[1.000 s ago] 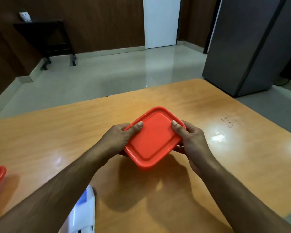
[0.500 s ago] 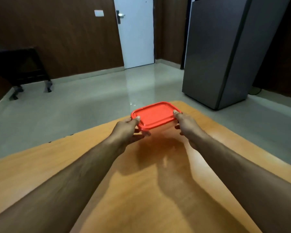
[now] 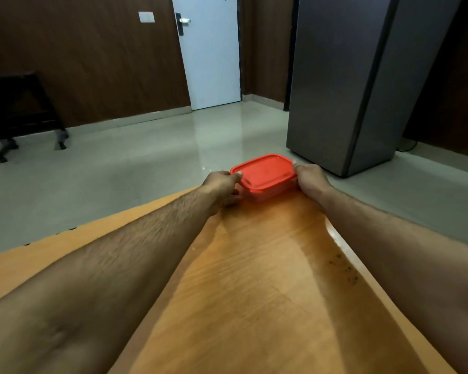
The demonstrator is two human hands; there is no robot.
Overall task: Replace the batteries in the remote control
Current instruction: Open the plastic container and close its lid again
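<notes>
Both hands are stretched far out across the table, each closed on one end of the same box. Left hand presses its thumb on the near-left corner of the lid with its fingers curled under the rim, and right hand clamps the opposite end, so the rectangular clear plastic container with the flat red-orange snap-on lid sits squarely between them, touching both. Its long axis runs left to right between the two palms, slightly skewed, with the lid level and seated all round as far as the view shows. It lies straight ahead of the person at the far corner of the glossy orange-brown wooden table, close to the edge; whether its base is resting on the wood or held just clear I cannot tell. Neither hand is nearer. No remote control or batteries are in view, so the box's release looks like the step in hand.
</notes>
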